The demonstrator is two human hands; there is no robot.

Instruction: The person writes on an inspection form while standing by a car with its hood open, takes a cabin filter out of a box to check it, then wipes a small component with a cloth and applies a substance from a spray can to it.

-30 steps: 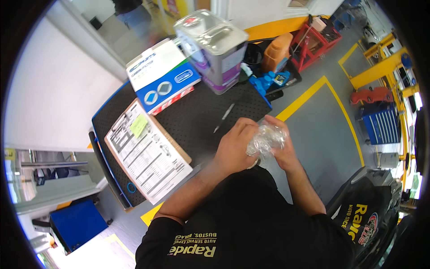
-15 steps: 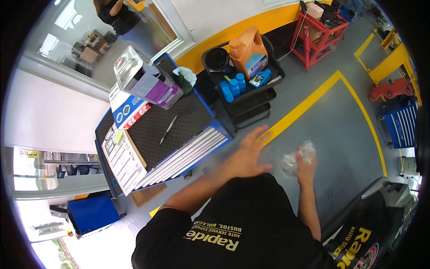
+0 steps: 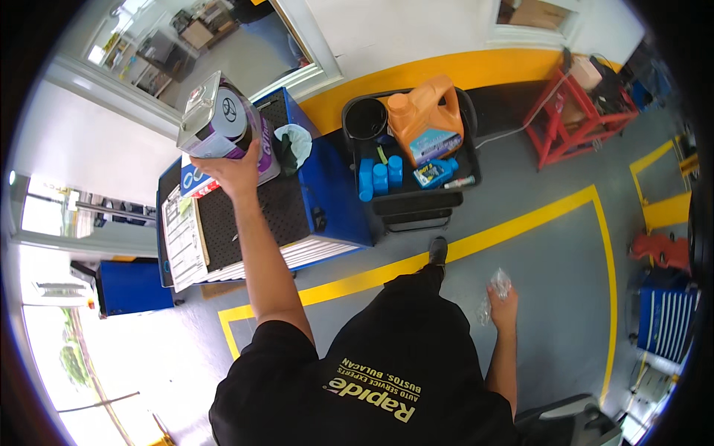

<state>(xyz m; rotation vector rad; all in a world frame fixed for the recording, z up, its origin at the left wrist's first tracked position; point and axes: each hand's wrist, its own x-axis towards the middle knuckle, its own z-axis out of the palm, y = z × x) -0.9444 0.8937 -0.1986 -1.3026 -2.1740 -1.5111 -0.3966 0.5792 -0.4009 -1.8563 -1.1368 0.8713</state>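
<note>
At the far left, a rectangular metal can [image 3: 206,123] in silver, white and purple stands on a blue tool cart [image 3: 335,201]. My left hand [image 3: 236,175] is on its near side, thumb up along one edge and fingers curled round the lower part. Whether the can's base is lifted I cannot tell. Low on the right, my right hand [image 3: 506,306] is closed on crumpled clear plastic wrap [image 3: 500,282], part of which hangs beside the fingers. Next to the can lie a box in blue and white, mostly covered by it, and a pale cloth [image 3: 296,143].
Papers on a clipboard [image 3: 186,241] lie at the cart's left. Beyond the cart, a black trolley [image 3: 476,167] carries an orange jug [image 3: 428,119], blue bottles [image 3: 379,177] and a black container [image 3: 366,119]. A red cart [image 3: 554,134] stands farther right. Yellow lines [image 3: 520,223] mark the floor.
My left hand has reached out to the left and up onto the metal can. The right hand still holds the plastic, now lower in view. My view has shifted, and a foot shows.
</note>
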